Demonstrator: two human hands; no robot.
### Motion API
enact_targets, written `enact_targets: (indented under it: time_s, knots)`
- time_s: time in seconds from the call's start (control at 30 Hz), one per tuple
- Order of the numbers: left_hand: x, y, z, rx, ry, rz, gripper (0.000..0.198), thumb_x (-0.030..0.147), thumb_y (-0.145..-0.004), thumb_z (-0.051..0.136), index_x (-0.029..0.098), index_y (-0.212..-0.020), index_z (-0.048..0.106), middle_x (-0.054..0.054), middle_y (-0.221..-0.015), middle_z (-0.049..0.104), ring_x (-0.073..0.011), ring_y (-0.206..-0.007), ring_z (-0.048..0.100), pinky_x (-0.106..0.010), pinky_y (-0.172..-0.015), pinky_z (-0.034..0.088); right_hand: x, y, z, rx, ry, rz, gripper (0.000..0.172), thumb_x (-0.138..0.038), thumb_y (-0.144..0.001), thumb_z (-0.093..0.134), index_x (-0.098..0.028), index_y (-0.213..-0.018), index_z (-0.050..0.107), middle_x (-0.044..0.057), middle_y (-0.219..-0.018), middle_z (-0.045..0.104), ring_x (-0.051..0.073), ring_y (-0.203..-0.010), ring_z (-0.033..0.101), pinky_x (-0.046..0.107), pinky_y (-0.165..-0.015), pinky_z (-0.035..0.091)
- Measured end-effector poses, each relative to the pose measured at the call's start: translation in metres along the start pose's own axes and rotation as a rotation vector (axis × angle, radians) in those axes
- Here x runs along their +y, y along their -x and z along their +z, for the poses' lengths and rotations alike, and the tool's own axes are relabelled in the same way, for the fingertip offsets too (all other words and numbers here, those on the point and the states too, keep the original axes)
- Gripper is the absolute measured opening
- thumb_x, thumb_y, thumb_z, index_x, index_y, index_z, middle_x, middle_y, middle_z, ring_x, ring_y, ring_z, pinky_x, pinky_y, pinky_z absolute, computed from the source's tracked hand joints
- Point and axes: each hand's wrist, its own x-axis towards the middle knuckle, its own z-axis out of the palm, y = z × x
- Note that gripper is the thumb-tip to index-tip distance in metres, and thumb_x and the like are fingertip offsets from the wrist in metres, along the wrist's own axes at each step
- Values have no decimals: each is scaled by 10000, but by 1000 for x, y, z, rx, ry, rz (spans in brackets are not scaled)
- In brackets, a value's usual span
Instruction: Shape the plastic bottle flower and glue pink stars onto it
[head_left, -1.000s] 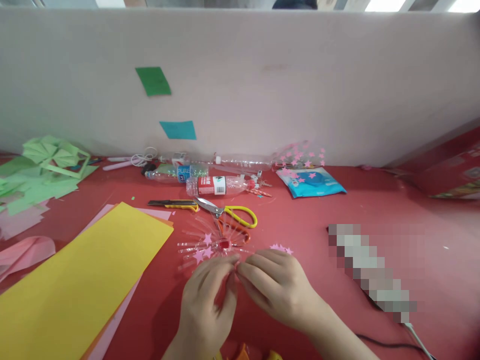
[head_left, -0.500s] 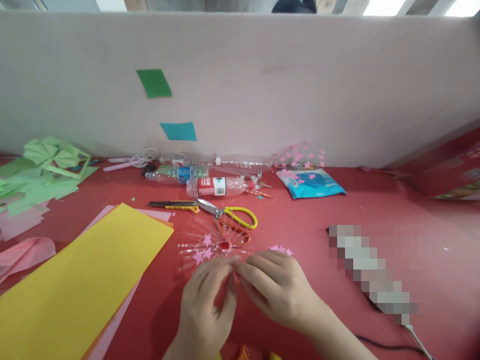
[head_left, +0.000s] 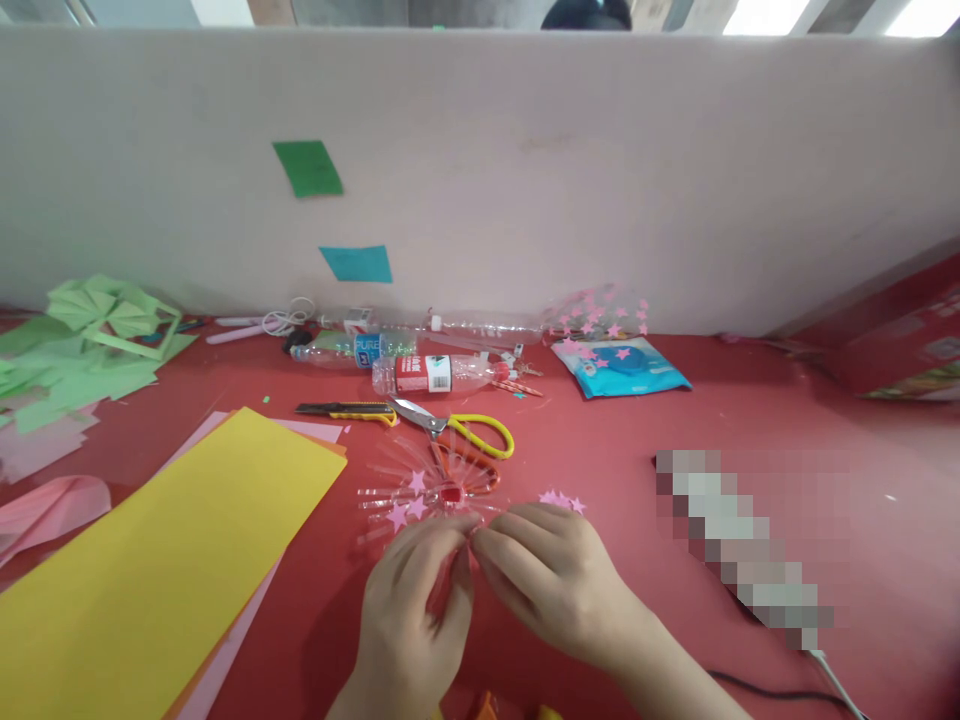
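Observation:
A cut clear plastic bottle piece (head_left: 451, 495), its thin strips fanned out round a red middle, lies just beyond my hands. Pink paper stars (head_left: 415, 508) are on the strips at its left. My left hand (head_left: 424, 585) and my right hand (head_left: 547, 570) meet at its near edge, fingertips pinched together and almost touching. Whatever is between the fingertips is too small and hidden to name. Scissors (head_left: 472, 433) with yellow and orange handles lie partly beneath the strips. More pink stars (head_left: 561, 500) sit behind my right hand.
Left are yellow paper sheets (head_left: 180, 560) and green paper cutouts (head_left: 97, 340). A utility knife (head_left: 345, 410), plastic bottles (head_left: 424, 374) and a blue wipes pack (head_left: 626, 370) lie towards the white partition (head_left: 480, 180). On the right is a blurred-out long object (head_left: 742, 540) with a cord.
The fanned plastic piece has shifted very slightly towards me and to the right. Both hands keep the same pinch in nearly the same place.

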Motion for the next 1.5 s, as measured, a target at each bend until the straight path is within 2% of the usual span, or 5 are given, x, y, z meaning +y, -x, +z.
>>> enact_targets:
  time_s: [0.4,0.87,1.27,1.5]
  knots:
    - [0,1,0,8,-6,-1,244,52,-794,528,192,-986,583,-36,-859,715,-136,-813,682,-217,-757,557,0,-1,0,-1,9,1,245,-86,-909,393,-152,-760,575,6,-590,547,125,-513,427,261,-484,315]
    - [1,0,-2,8,20,-22,254,54,-796,512,190,-999,582,-39,-884,712,-137,-837,678,-214,-762,552,0,2,1,19,-37,32,130,-112,-898,454,-135,-919,580,20,-649,600,130,-548,493,263,-505,340]
    - [4,-2,-3,-32,75,-111,148,109,-836,502,203,-922,578,-34,-816,690,-143,-773,672,-219,-690,551,-1,-2,-2,40,-35,56,174,-117,-899,431,-145,-987,578,18,-659,612,133,-528,502,256,-488,364]
    - [1,-2,-1,-44,66,-102,138,119,-847,490,204,-914,575,-36,-817,691,-141,-747,669,-214,-670,543,0,-1,0,31,-30,72,176,-141,-913,416,-152,-958,585,26,-680,621,134,-549,520,253,-510,376]
